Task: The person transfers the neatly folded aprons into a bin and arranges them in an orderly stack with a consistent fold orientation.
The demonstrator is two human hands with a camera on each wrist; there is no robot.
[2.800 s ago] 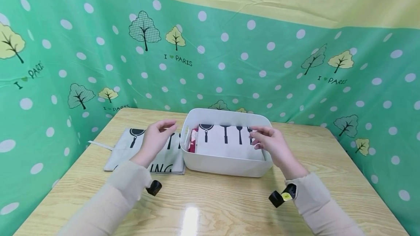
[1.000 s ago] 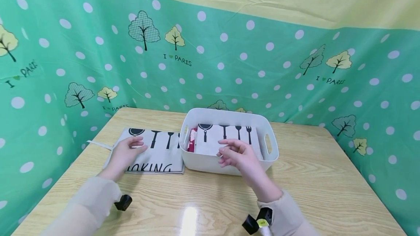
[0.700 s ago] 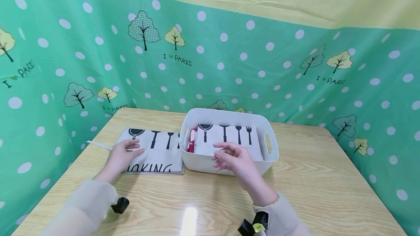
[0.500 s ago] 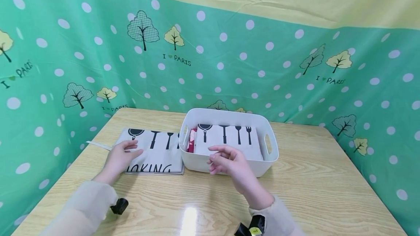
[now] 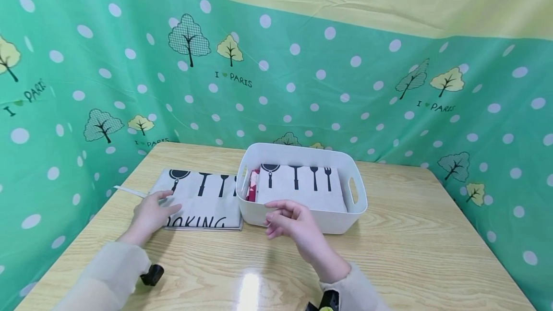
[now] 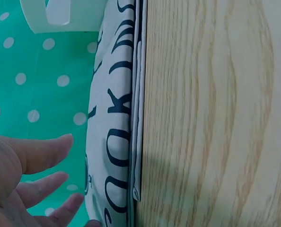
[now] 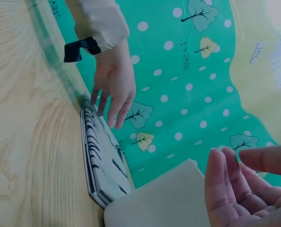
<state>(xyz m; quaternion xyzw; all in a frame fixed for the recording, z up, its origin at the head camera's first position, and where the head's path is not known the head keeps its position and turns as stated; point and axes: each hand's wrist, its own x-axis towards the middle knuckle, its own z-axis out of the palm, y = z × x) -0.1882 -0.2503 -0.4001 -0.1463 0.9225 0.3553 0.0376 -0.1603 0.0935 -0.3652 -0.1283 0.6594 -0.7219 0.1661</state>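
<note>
A folded grey cloth [image 5: 203, 200] printed with black utensils and letters lies flat on the wooden table [image 5: 410, 234]. My left hand [image 5: 151, 212] lies over its near left corner with straight fingers; the right wrist view has those fingers [image 7: 113, 101] pointing down at the cloth [image 7: 100, 165]. Right of the cloth stands a white basket [image 5: 302, 220] with a like folded cloth [image 5: 298, 188] inside and something red [image 5: 252, 190] beside it. My right hand [image 5: 287, 222] hovers in front of the basket's near wall, fingers loosely curled, holding nothing.
A white strap [image 5: 129, 191] runs left from the cloth toward the table edge. Green dotted fabric [image 5: 302, 85] walls the table on three sides. The basket has a handle slot [image 5: 351, 190] on its right wall. Bare wood [image 6: 211, 118] lies near me.
My right hand has drawn back from over the basket to in front of its near wall and drifted left. My left hand came down from beside the basket to the cloth's left corner.
</note>
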